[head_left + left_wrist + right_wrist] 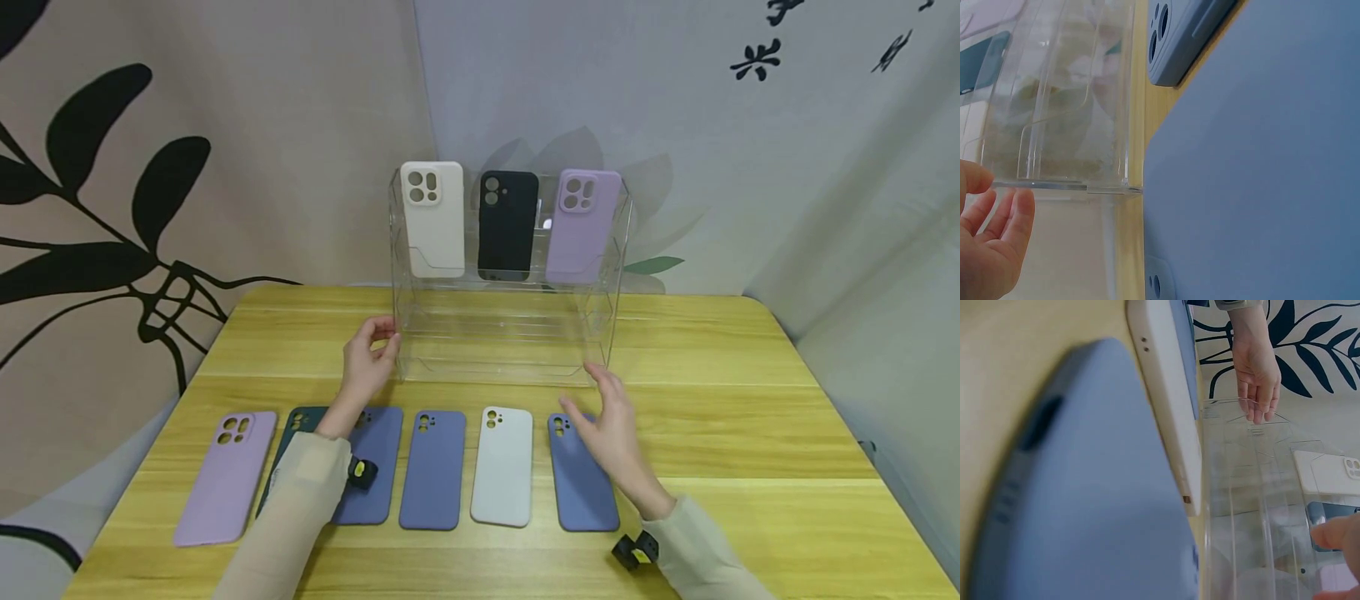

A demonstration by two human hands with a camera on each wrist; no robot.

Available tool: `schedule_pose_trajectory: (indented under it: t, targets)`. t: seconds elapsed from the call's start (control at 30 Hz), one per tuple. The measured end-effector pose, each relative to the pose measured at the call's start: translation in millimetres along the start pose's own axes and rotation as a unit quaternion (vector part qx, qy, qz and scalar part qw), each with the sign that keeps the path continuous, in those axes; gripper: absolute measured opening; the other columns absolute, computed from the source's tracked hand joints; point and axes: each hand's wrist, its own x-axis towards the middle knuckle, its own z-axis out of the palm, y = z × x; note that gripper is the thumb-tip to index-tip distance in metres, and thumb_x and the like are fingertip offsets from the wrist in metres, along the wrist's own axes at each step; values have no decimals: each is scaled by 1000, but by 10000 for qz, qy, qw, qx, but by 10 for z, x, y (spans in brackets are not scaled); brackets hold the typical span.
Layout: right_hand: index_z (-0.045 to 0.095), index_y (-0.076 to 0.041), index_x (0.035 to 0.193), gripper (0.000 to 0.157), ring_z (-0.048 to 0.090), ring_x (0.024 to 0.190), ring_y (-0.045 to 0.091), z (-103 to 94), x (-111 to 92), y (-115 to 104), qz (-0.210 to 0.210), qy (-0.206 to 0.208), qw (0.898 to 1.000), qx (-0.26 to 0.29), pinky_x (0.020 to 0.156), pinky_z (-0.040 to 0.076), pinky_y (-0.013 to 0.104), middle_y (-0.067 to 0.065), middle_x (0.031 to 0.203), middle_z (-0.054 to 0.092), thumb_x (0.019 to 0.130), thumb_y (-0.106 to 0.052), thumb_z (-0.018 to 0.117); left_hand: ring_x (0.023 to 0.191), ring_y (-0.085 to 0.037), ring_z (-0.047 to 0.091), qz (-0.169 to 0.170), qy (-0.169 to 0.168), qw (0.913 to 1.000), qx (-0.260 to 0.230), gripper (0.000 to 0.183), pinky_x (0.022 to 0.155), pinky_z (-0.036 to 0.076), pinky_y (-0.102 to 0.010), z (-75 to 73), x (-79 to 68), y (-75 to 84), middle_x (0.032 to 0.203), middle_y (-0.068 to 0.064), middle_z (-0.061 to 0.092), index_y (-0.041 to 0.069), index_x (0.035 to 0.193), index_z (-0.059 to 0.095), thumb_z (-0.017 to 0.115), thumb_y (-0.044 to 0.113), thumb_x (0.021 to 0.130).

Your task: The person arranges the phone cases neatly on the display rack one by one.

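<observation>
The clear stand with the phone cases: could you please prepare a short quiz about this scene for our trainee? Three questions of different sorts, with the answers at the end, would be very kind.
1. How many phone cases stand on the clear stand?
2. True or false: the right hand is gripping a phone case.
3. What colour is the middle case on the stand?
A) white
B) black
C) purple

Key:
1. Three.
2. False; its thumb and fingers are spread apart, with no case between them.
3. B.
</observation>
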Motion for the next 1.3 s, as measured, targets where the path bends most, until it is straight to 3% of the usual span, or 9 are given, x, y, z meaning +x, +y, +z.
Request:
schedule_pose_trajectory:
  t: [0.27,0.57,0.83,1.1,1.3]
  targets:
    - [47,16,125,67,45,115,47,23,-134,57,375,-657,9966,-316,93,38,57,34,124,49,73,-12,79,98,-39,58,1,24,10000,-74,22,72,48,-19,0,1,-11,103,-30,58,-17,109,53,55,-9,88]
    - [44,15,127,74,44,116,46,36,-218,89,924,-1430,9829,-704,93,39,55,33,126,47,72,-20,80,99,-39,57,-5,14,10000,-70,22,74,49,-24,1,2,-14,103,-30,58,-17,109,53,55,-9,88]
    - [42,14,130,81,48,110,44,36,-237,69,1297,-1825,9701,-933,89,43,52,31,125,48,70,-24,81,100,-39,57,-83,1,10000,-41,22,78,51,-38,0,-1,7,104,-30,57,-17,109,53,54,-8,89]
    - [39,15,132,91,45,114,45,57,-225,60,1364,-2037,9616,-1232,91,42,53,33,127,46,65,-28,85,100,-39,57,-53,-2,10000,-44,23,75,49,-23,-1,-2,-6,104,-30,57,-17,110,53,54,-9,89]
    - [43,14,129,89,46,111,45,79,-213,62,1263,-2103,9584,-1457,89,41,52,31,124,48,64,-29,85,99,-39,57,-47,-5,10000,-73,23,72,47,-17,3,3,-11,104,-30,57,-18,109,52,54,-9,88]
